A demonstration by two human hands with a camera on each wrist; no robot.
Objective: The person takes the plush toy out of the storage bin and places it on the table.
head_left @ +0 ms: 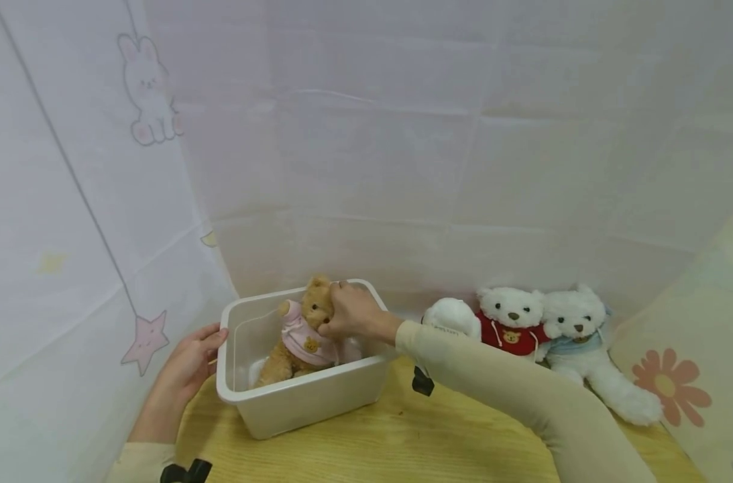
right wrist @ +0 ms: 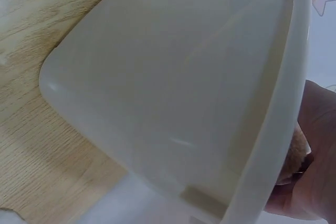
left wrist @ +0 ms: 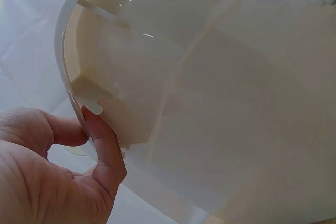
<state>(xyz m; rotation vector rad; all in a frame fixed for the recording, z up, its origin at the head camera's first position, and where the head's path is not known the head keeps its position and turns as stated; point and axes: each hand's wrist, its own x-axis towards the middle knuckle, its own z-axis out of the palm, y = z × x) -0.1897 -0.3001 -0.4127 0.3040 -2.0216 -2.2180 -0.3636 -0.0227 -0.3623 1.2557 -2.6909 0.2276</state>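
Observation:
A brown teddy bear (head_left: 300, 329) in a pink top leans inside a white plastic bin (head_left: 318, 396). My right hand (head_left: 355, 312) reaches over the bin's right side and grips the bear by the side of its head. In the right wrist view, brown fur (right wrist: 295, 153) shows between the fingers of the right hand (right wrist: 317, 156), past the bin's rim. With thumb and fingers, my left hand (head_left: 191, 362) pinches the bin's left rim. The left wrist view shows that hand (left wrist: 68, 166) on the rim from below.
To the right sit a plush in a red hoodie (head_left: 511, 322), a white plush with a blue scarf (head_left: 580, 335) and a white fluffy thing (head_left: 453, 315), partly hidden by my right sleeve. The wooden table (head_left: 414, 436) meets printed cloth walls (head_left: 366, 168).

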